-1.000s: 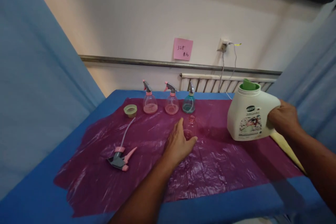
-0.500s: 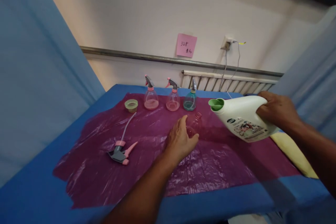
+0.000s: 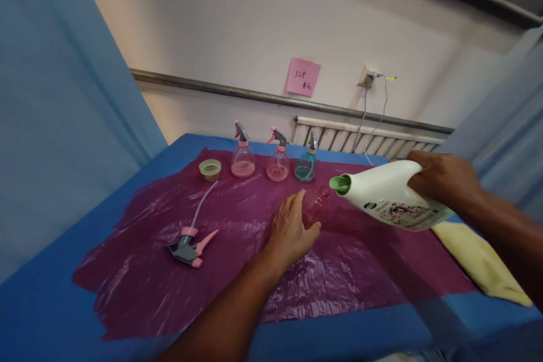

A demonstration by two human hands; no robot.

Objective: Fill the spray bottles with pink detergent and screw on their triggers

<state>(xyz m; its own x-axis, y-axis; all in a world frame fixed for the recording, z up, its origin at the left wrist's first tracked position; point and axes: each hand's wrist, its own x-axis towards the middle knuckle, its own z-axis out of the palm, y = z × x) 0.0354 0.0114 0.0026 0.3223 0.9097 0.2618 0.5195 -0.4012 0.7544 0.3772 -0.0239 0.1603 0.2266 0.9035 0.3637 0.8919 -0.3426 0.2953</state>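
My left hand (image 3: 292,229) is wrapped round a clear spray bottle without its top (image 3: 313,208), tilted so its neck leans right. In my right hand (image 3: 441,178) is the handle of a large white jug (image 3: 390,192) with a printed label. The jug is tipped to the left, its green spout (image 3: 340,183) just right of the bottle's neck and apart from it. No stream of liquid can be made out. A grey and pink spray head (image 3: 186,246) with its tube lies on the purple plastic sheet (image 3: 144,288) to the left.
Two spray bottles with pink liquid (image 3: 242,167) stand at the back beside a teal spray bottle (image 3: 305,169). Left of them is a small greenish cup (image 3: 210,168). A folded yellow cloth (image 3: 479,260) lies at the right. Blue curtains (image 3: 63,124) hang on both sides.
The jug has moved left and tipped further, bringing its spout closer to the bottle's neck. My left hand has tilted the bottle toward the spout.
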